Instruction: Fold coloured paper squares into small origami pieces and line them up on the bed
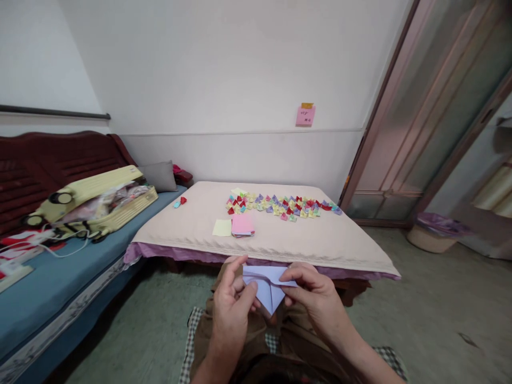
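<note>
The left hand and the right hand share one lilac paper, held just off the near edge of the desk, above the person's lap. The paper is folded to a triangle with its point turned toward the person and a crease down the middle; a flap stands partly raised along its upper part. The left fingers grasp its left side, thumb on the front, forefinger lifted near the upper left corner. The right fingers pinch the flap at the right corner between thumb and forefinger.

On the desk, left of the middle, lie a pink stack and, just beside it on the left, a yellow sheet. Farther back, many small folded pieces in red, yellow, purple and other colours spread in a band toward the right. A red piece and a blue piece lie together at the far left, well apart from the band. An open suitcase rests on the couch to the left.
</note>
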`<state>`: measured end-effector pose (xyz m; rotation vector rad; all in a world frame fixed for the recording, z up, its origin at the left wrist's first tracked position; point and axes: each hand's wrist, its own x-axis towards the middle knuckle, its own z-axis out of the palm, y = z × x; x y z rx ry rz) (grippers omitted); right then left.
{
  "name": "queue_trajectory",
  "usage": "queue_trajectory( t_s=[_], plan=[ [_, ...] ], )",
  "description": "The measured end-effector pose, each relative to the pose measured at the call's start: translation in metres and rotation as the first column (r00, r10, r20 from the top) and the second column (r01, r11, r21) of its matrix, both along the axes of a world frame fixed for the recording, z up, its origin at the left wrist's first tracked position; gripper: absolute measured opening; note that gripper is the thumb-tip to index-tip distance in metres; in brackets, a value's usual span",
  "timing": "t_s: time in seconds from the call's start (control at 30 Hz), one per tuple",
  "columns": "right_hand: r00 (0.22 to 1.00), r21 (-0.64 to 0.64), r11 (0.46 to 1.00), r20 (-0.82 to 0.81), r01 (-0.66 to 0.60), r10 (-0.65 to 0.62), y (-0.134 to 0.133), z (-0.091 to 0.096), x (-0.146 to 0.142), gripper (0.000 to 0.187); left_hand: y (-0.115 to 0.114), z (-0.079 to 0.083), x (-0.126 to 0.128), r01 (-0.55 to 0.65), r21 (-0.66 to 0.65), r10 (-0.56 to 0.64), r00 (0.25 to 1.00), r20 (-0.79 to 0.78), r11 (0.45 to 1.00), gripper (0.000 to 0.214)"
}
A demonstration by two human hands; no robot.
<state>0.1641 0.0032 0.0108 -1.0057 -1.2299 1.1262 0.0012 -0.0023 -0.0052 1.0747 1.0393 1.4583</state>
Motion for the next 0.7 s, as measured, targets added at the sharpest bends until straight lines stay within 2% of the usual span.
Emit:
queue_trajectory(
  t_s=[0.1,0.27,0.33,0.43,0.57,0.7],
  plan=[
    [0.998,-0.026,0.999,-0.052,-0.020,0.019,0.001,-0.002,0.002,0.006,-0.003,0.002,-0.003,0.007,0.049,-0.003,0.997,-0.072,0.999,0.052],
    [0.996,-0.021,0.997,-0.053,-0.068,0.067,0.002,-0.007,0.008,0.010,-0.005,0.002,-0.006,0.040,0.122,-0.020,0.987,-0.162,0.992,0.024],
    [0.996,-0.009,0.997,-0.044,-0.077,0.076,0.003,-0.009,0.010,0.010,-0.004,0.000,-0.007,0.059,0.142,-0.034,0.984,-0.172,0.988,0.016],
    [0.994,0.015,0.994,-0.025,-0.104,0.104,0.002,-0.010,0.011,0.009,-0.003,-0.005,-0.010,0.083,0.154,-0.064,0.990,-0.128,0.985,0.015],
    [0.987,0.053,0.988,0.073,-0.147,0.143,-0.003,-0.004,0.013,0.011,-0.004,-0.007,-0.012,0.060,0.148,-0.047,0.995,-0.090,0.987,0.015],
    [0.959,0.107,0.981,0.251,-0.162,0.131,-0.007,0.005,0.015,0.008,-0.003,-0.004,-0.013,0.025,0.156,0.007,0.980,-0.200,0.988,0.014]
  ],
)
